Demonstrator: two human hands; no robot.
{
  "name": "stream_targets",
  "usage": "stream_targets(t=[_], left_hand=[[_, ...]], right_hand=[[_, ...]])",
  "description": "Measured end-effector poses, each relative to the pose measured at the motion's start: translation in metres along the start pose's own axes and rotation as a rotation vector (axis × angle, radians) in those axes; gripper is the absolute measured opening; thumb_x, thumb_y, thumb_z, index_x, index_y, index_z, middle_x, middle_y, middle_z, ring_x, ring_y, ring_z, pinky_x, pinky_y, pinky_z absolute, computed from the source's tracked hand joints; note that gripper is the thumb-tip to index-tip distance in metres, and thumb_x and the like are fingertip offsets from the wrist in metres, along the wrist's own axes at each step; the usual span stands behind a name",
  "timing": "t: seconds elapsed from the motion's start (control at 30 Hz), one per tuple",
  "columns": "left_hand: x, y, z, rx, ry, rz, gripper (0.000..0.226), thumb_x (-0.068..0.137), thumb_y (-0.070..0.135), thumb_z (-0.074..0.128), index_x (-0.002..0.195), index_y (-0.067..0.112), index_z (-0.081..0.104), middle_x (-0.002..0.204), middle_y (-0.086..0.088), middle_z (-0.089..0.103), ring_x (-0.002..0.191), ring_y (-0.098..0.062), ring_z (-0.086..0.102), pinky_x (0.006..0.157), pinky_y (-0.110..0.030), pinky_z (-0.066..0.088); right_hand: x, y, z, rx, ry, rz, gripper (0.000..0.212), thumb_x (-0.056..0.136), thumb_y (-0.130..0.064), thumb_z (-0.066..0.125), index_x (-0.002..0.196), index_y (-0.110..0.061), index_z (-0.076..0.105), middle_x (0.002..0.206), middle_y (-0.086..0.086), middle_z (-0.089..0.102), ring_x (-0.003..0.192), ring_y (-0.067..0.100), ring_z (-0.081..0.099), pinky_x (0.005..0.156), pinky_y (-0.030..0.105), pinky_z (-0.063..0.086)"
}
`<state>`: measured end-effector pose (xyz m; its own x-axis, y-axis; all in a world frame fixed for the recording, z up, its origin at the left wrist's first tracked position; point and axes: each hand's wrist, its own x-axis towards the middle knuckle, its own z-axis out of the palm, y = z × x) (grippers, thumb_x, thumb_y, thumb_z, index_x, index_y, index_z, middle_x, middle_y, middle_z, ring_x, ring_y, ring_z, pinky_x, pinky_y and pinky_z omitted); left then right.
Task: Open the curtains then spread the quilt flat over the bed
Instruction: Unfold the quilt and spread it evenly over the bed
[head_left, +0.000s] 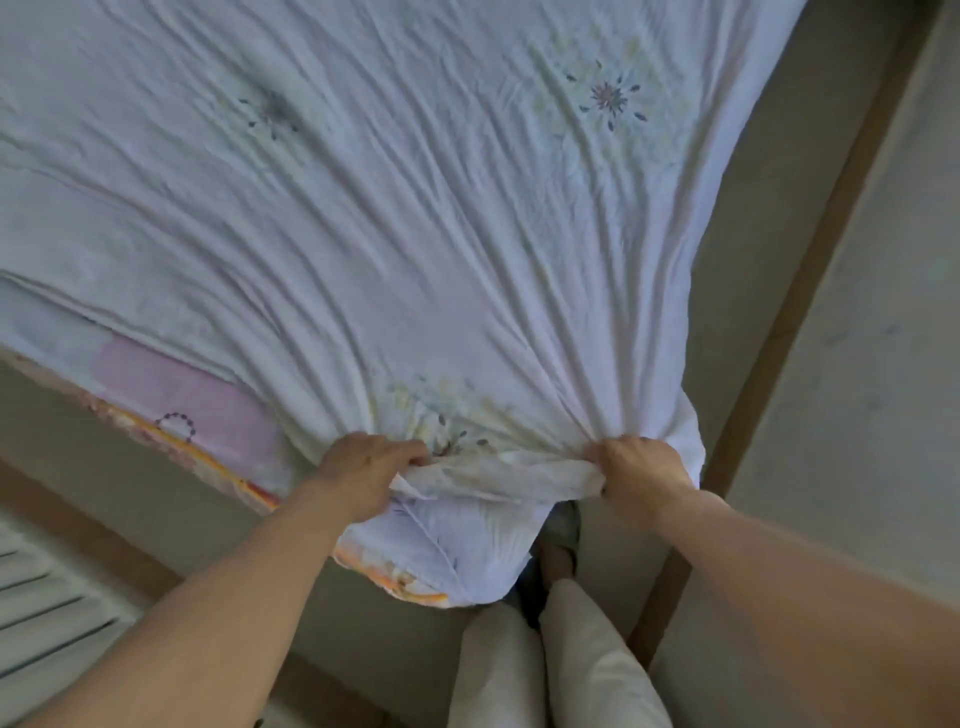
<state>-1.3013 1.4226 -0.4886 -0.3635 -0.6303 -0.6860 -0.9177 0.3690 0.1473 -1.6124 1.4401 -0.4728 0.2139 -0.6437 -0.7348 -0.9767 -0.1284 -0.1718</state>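
Nearest me, my left hand (363, 467) and right hand (641, 473) each gripped a bunched fold at the near edge of the quilt (415, 234). White and faintly flower-printed, it fanned away across the bed (122, 411) in long creases. What looked like a pink sheet (197, 400) showed at near left.

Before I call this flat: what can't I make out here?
Head view:
The curtains: outside the frame, state unknown.
Far and left edges of the quilt: cut by the frame.
Fingertips of the left hand and right hand: buried in the bunched quilt.
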Motion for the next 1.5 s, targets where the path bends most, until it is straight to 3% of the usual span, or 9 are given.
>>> stream_targets(t=[0.07, 0.17, 0.27, 0.4, 0.73, 0.97, 1.07, 1.27, 1.5], left_hand=[[-0.023, -0.006, 0.007, 0.034, -0.114, -0.058, 0.062, 0.083, 0.011, 0.058, 0.138, 0.030, 0.035, 0.093, -0.001, 0.057, 0.089, -0.026, 0.060, 0.057, -0.031, 0.033], [-0.028, -0.011, 0.004, 0.119, -0.208, -0.085, 0.066, 0.088, 0.013, 0.053, 0.147, 0.033, 0.030, 0.123, -0.003, 0.057, 0.108, -0.025, 0.058, 0.067, -0.028, 0.039], [-0.019, -0.008, -0.002, 0.177, -0.298, -0.045, 0.058, 0.088, 0.008, 0.050, 0.139, 0.033, 0.045, 0.142, 0.000, 0.049, 0.120, -0.024, 0.054, 0.088, -0.033, 0.048], [-0.015, 0.003, -0.002, 0.185, -0.322, -0.050, 0.047, 0.087, 0.003, 0.049, 0.123, 0.032, 0.057, 0.136, 0.000, 0.053, 0.116, -0.023, 0.057, 0.085, -0.030, 0.044], [-0.033, 0.006, 0.018, 0.094, -0.089, 0.055, 0.042, 0.082, 0.002, 0.051, 0.108, 0.034, 0.063, 0.113, 0.010, 0.059, 0.111, -0.016, 0.051, 0.090, -0.028, 0.030], [-0.053, 0.001, 0.033, -0.078, 0.078, 0.030, 0.022, 0.097, 0.028, 0.049, 0.111, 0.034, 0.064, 0.112, 0.012, 0.063, 0.111, -0.014, 0.052, 0.097, -0.028, 0.028], [-0.059, -0.002, 0.037, -0.141, 0.072, -0.016, 0.023, 0.096, 0.031, 0.050, 0.112, 0.032, 0.067, 0.114, 0.010, 0.066, 0.110, -0.017, 0.055, 0.098, -0.029, 0.033], [-0.062, -0.002, 0.054, -0.215, 0.026, -0.058, 0.024, 0.090, 0.034, 0.055, 0.108, 0.033, 0.070, 0.112, 0.006, 0.068, 0.108, -0.021, 0.058, 0.093, -0.032, 0.037], [-0.067, -0.034, 0.054, -0.417, 0.130, -0.001, 0.033, 0.079, 0.037, 0.045, 0.100, 0.032, 0.069, 0.101, 0.011, 0.067, 0.099, -0.013, 0.060, 0.080, -0.023, 0.037]], right_hand=[[-0.003, -0.002, 0.001, 0.005, -0.070, 0.013, 0.027, 0.084, -0.014, 0.051, 0.108, -0.019, 0.062, 0.088, 0.000, 0.058, 0.088, 0.025, 0.063, 0.072, 0.032, 0.049], [-0.004, -0.011, 0.007, -0.021, -0.160, -0.002, 0.025, 0.083, -0.008, 0.051, 0.106, -0.015, 0.059, 0.083, -0.002, 0.049, 0.088, 0.025, 0.061, 0.070, 0.031, 0.045], [-0.014, -0.014, 0.027, -0.045, -0.268, -0.005, 0.029, 0.087, -0.008, 0.052, 0.114, -0.013, 0.057, 0.106, 0.003, 0.060, 0.098, 0.024, 0.062, 0.076, 0.029, 0.047], [-0.043, -0.012, 0.068, 0.011, -0.400, 0.038, 0.035, 0.091, -0.011, 0.053, 0.126, -0.015, 0.052, 0.123, 0.004, 0.056, 0.109, 0.022, 0.058, 0.082, 0.025, 0.043], [-0.040, -0.048, 0.070, 0.143, -0.158, -0.045, 0.063, 0.081, -0.007, 0.048, 0.139, -0.031, 0.039, 0.130, 0.000, 0.049, 0.114, 0.024, 0.050, 0.088, 0.031, 0.035], [-0.029, -0.100, 0.070, 0.217, 0.081, -0.172, 0.034, 0.084, -0.032, 0.053, 0.115, -0.022, 0.044, 0.109, -0.003, 0.050, 0.098, 0.022, 0.055, 0.064, 0.030, 0.036], [-0.019, -0.121, 0.078, 0.140, 0.066, -0.197, 0.055, 0.083, -0.044, 0.057, 0.128, -0.021, 0.033, 0.116, -0.002, 0.043, 0.101, 0.022, 0.051, 0.063, 0.032, 0.040], [-0.001, -0.141, 0.074, -0.064, -0.135, -0.189, 0.038, 0.082, -0.003, 0.056, 0.118, -0.012, 0.055, 0.107, 0.006, 0.058, 0.096, 0.026, 0.058, 0.068, 0.031, 0.041], [0.041, -0.177, 0.024, 0.110, -0.106, -0.275, 0.006, 0.085, -0.036, 0.058, 0.087, -0.030, 0.058, 0.099, -0.007, 0.063, 0.096, 0.021, 0.062, 0.070, 0.030, 0.043]])
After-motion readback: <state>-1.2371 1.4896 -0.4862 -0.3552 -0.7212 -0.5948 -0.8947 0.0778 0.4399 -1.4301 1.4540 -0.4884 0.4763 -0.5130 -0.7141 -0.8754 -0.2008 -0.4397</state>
